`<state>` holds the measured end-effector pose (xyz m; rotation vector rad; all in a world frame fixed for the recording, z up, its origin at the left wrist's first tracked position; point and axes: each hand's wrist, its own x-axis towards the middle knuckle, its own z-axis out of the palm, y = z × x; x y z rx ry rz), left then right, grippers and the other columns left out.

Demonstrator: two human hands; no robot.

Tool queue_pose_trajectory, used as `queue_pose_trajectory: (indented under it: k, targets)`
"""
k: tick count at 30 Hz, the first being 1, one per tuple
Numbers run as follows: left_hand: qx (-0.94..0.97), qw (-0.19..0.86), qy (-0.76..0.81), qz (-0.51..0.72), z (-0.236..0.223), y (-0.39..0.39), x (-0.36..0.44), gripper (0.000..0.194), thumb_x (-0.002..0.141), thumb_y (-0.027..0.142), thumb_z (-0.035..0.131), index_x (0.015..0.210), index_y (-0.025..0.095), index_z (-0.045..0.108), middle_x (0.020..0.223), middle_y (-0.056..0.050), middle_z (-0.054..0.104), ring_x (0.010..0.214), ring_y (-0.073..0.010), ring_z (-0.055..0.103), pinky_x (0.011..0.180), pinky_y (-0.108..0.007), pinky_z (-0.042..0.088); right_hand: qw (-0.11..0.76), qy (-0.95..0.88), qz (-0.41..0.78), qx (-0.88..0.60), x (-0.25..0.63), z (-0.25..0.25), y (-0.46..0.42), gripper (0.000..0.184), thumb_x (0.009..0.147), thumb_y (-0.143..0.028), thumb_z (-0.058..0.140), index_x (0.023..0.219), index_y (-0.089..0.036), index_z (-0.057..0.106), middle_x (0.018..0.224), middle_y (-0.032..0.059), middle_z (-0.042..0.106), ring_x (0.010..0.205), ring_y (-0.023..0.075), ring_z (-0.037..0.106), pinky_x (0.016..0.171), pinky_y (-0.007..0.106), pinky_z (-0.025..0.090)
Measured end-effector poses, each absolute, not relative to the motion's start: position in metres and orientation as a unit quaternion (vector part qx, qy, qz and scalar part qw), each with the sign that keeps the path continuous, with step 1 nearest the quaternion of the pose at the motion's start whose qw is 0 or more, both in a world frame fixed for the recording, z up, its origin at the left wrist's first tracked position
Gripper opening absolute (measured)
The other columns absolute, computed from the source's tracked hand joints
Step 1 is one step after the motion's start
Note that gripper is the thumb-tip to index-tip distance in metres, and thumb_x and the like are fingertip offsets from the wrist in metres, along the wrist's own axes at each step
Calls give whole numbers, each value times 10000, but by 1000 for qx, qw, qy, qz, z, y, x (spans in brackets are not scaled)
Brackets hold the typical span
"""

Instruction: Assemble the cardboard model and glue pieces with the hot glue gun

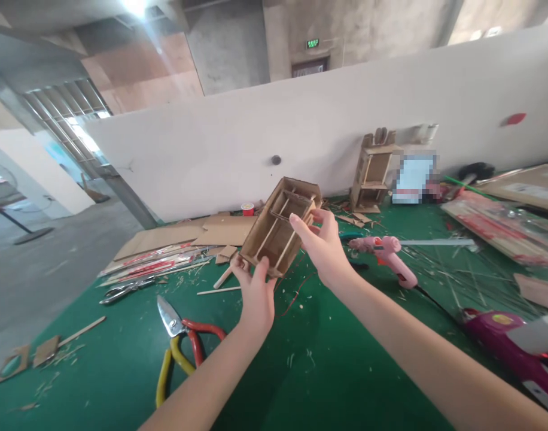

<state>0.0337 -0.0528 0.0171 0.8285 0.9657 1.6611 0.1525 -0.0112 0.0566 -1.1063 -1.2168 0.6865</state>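
A cardboard box (265,236), open on the side facing me, is held tilted above the green table. Thin wooden sticks run across its inside, and a cardboard divider crosses its upper part. My left hand (257,290) grips the lower end, thumb over the rim. My right hand (321,242) is closed on the right side, near the upper half; part of its fingers is hidden behind the box. A thin red wire (296,294) hangs below the box. Large scissors (184,335) with red and yellow handles lie close to my left forearm.
A pink glue gun (390,257) lies to the right, with a purple tool (502,335) nearer me. A cardboard stand (373,173) is upright by the white wall (202,155). Pliers (125,290), cardboard sheets (166,236), a red cup (247,209) and wood scraps lie about.
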Motion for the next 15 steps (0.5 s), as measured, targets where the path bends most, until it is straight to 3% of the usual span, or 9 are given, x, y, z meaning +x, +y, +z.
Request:
queue_pose_trajectory:
  k: [4, 10, 15]
  targets:
    - [363, 509, 365, 690, 14, -59, 40, 425, 794, 233, 627, 1067, 362, 327, 1316, 28, 480, 1127, -152, 561, 864, -332, 514, 684, -457, 264, -503, 153, 54, -1, 600, 724, -520, 658, 1204, -266, 404, 1291, 128, 390, 1192, 266, 433, 980, 467, 425]
    - [404, 528, 443, 601, 33, -45, 10, 369, 793, 466, 642, 987, 253, 411, 1063, -37, 595, 1047, -235, 599, 870, -418, 501, 645, -574, 286, -416, 169, 62, -18, 720, 770, -420, 648, 1377, -294, 283, 1358, 112, 398, 1177, 248, 488, 864, 383, 504]
    - [621, 475, 406, 473, 83, -33, -18, 462, 798, 493, 640, 1197, 299, 510, 1276, -68, 581, 1233, -283, 500, 1064, -459, 363, 579, -680, 265, -363, 176, 56, -36, 692, 806, -350, 627, 1411, -349, 293, 1374, 93, 379, 1203, 254, 470, 883, 403, 509]
